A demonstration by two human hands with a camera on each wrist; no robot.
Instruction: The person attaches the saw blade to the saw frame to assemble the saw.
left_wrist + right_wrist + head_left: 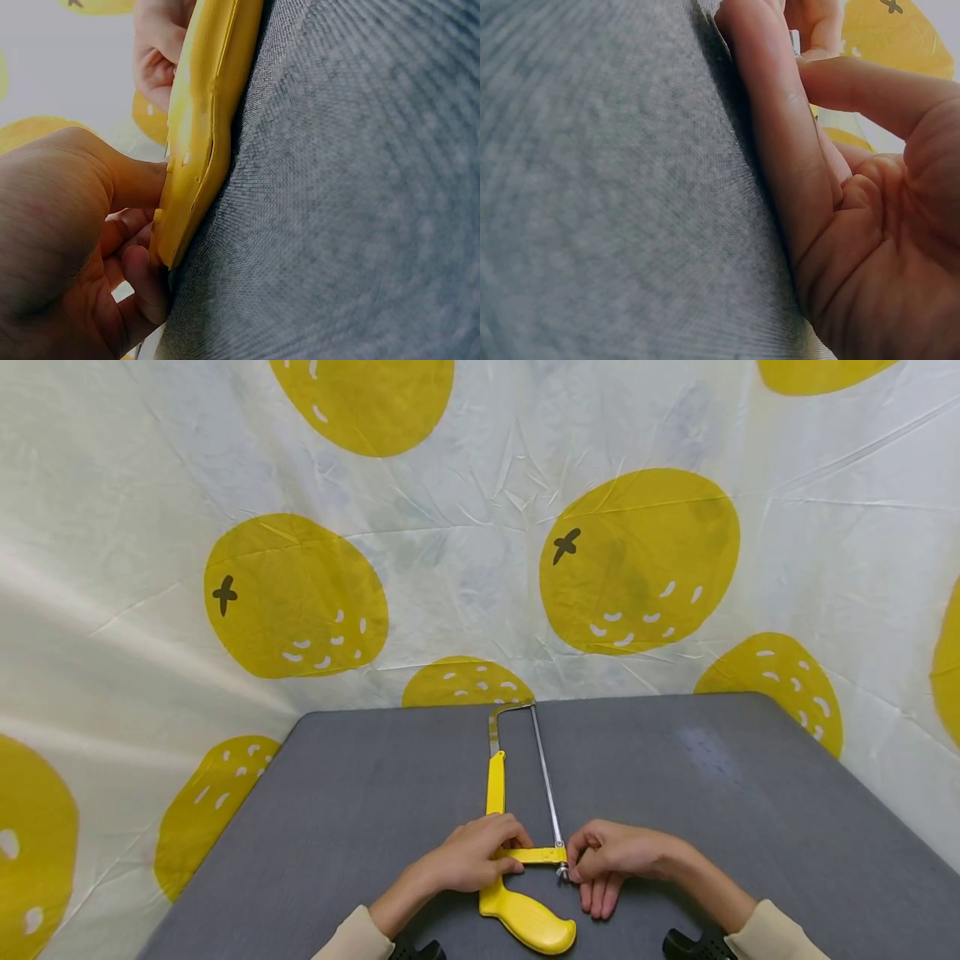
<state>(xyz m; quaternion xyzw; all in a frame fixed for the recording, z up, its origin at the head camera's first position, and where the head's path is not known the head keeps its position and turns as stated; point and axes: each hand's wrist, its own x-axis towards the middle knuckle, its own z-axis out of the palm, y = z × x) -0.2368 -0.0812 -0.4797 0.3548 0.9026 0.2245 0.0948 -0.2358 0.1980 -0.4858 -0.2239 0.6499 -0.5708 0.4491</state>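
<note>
My curved yellow plastic saw handle (528, 922), smooth and softly glossy, slim silver metal blade (544, 768), shiny, grey cloth-covered counter (375, 802), matt and coarsely woven, creased white fruit-print sheet (465, 593), faintly glossy

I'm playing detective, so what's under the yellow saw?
Under the yellow saw is the grey table, which shows through the saw's open middle. Right beneath the handle it's covered, so I can't tell what's there.

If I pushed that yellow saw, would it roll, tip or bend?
The saw probably won't roll or tip, since it lies flat on the table. Its long frame looks rigid, so it should likely slide as one piece. The smooth, shiny handle might feel slightly slippery.
</note>
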